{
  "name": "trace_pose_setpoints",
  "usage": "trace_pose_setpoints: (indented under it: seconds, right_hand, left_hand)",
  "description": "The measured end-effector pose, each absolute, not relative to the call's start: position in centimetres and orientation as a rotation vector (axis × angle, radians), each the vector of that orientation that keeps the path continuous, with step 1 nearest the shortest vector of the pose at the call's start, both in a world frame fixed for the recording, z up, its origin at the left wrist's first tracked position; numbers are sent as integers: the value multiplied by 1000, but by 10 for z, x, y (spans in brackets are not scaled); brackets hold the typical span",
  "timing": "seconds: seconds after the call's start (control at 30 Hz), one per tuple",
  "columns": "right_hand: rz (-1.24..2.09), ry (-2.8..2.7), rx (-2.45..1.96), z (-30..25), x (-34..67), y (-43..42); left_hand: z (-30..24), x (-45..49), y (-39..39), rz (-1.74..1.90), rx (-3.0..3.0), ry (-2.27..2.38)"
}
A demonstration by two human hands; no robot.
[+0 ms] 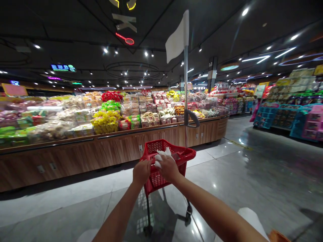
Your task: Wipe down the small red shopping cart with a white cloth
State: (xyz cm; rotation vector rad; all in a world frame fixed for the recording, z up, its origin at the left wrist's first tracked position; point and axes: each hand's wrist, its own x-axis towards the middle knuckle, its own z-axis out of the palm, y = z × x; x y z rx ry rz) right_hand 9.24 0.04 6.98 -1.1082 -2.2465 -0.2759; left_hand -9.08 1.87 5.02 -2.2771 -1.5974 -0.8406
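A small red shopping cart (190, 154) with a perforated plastic basket stands on the floor before me. My left hand (141, 172) is wrapped round the near edge of the cart at its left. Just to its right, my right hand (168, 167) is closed on a crumpled white tissue (164, 152) and rests against the same edge. The fingers of the right hand are partly hidden by the tissue. From the cart's far side rises a metal pole (186, 77) with a white flag (177, 38) and a dark grey loop handle (192, 119).
A long wood-panelled display counter (161, 133) heaped with packaged food runs across ahead. Blue and pink racks of goods (267, 116) stand at the right. The shiny grey tiled floor (239, 174) extends around the cart. Something orange (277, 236) shows at the bottom right.
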Motion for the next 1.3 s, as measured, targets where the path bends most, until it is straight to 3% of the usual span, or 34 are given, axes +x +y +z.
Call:
trace_pose_setpoints:
  seconds: [0.13, 0.33, 0.67, 0.83, 1.1, 1.3]
  right_hand:
    - [-285, -2290, -1098, 73, 122, 5]
    - [-227, -2035, -1625, 76, 191, 22]
    - [-253, -2254, -1073, 72, 157, 4]
    - [-244, -2058, -1302, 76, 209, 13]
    - [-268, -2139, -1314, 58, 143, -24]
    - [-198, -2225, -1440, 73, 188, -13]
  left_hand:
    - [45, -97, 16, -831, -2360, -1540]
    - [36, -76, 11, -993, -2237, -1533]
    - [26, -26, 7, -1189, -2393, -1433]
    - [13, -47, 12, -1244, -2623, -1380]
    - [12, -13, 12, -1466, -2680, -1385]
    - [11, -6, -8, -1581, -2722, -1344]
